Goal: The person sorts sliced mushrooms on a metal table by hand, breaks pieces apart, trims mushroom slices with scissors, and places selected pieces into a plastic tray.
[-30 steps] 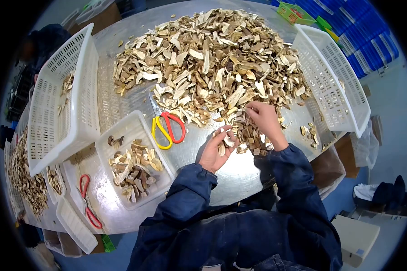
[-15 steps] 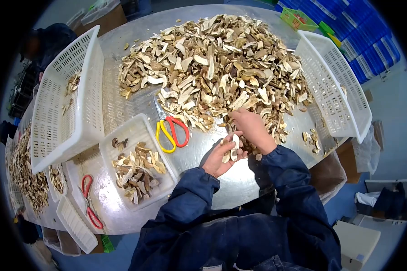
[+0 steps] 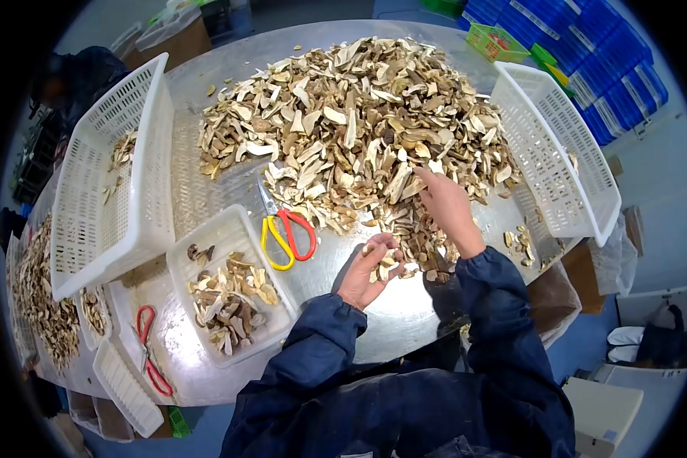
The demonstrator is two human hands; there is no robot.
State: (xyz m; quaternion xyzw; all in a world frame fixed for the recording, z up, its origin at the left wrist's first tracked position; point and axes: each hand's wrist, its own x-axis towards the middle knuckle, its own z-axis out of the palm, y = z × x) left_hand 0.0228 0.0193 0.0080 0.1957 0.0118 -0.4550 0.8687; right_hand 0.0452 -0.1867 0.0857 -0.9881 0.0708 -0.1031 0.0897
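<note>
A large heap of dried mushroom slices (image 3: 343, 114), cream and brown, covers the middle of the metal table. Near its front edge my left hand (image 3: 365, 276) is closed round a few pale mushroom slices (image 3: 388, 263), palm turned up. My right hand (image 3: 452, 212) reaches over the heap's front right part, fingers stretched toward the slices and touching or just above them; nothing shows in its grip. Left of my hands lie scissors with one yellow and one red handle (image 3: 288, 238), blades against the heap. A shallow white tray (image 3: 286, 320) beside them holds more slices.
Tall white perforated baskets stand at the left (image 3: 149, 183) and right (image 3: 561, 164) of the heap. Red-handled scissors (image 3: 146, 347) and a white ribbed tray (image 3: 126, 389) lie at left. Blue crates (image 3: 611, 69) are stacked far right. Another person (image 3: 88, 80) is at upper left.
My right hand has moved away from my left hand, right and slightly up, over the heap. My left hand has shifted slightly down and left, keeping slices. The view has tilted slightly.
</note>
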